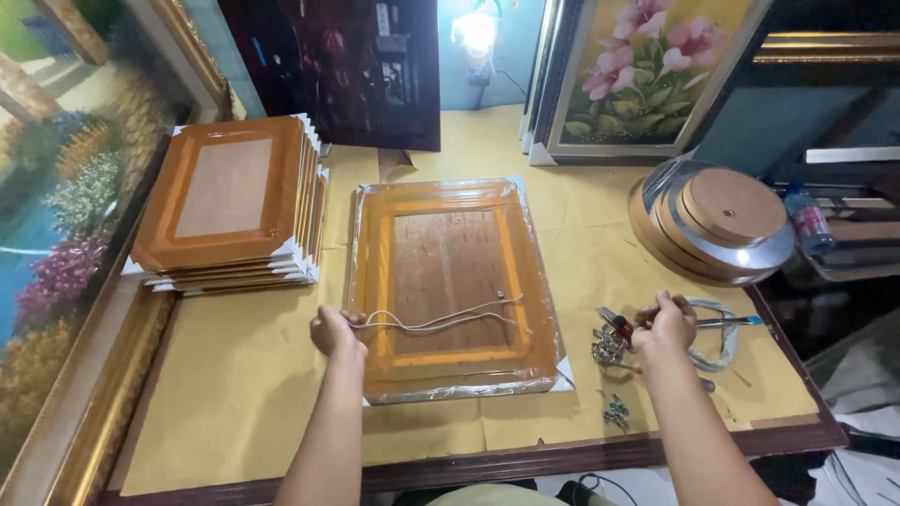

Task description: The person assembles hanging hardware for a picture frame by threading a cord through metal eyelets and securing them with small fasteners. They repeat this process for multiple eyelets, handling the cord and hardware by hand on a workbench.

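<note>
Head view, centre: a wrapped picture frame (457, 289) lies back-up on the yellow-covered worktable (234, 394), sealed in clear film with white corner guards.
Left hand (336, 331): closed narrowly, pinching one end of a pale hanging cord (441, 320) at the frame's left edge; the cord runs right across the backing board to a small fitting.
Right hand (666, 323): right of the frame, curled around a tool (619, 325) with a red-and-dark handle, beside a heap of small metal hangers (609, 349) and a coil of cord (717, 337).
Step in hand: by my reading, fixing the hanging cord to the frame's back; next would call for bringing tool and fastener to the cord's loose left end.
Upper left: stack of like frames (230, 201).
Upper right: round discs (717, 220).
Hard to make out: the tool's tip and kind; the fitting's shape; paintings around are cut off.
</note>
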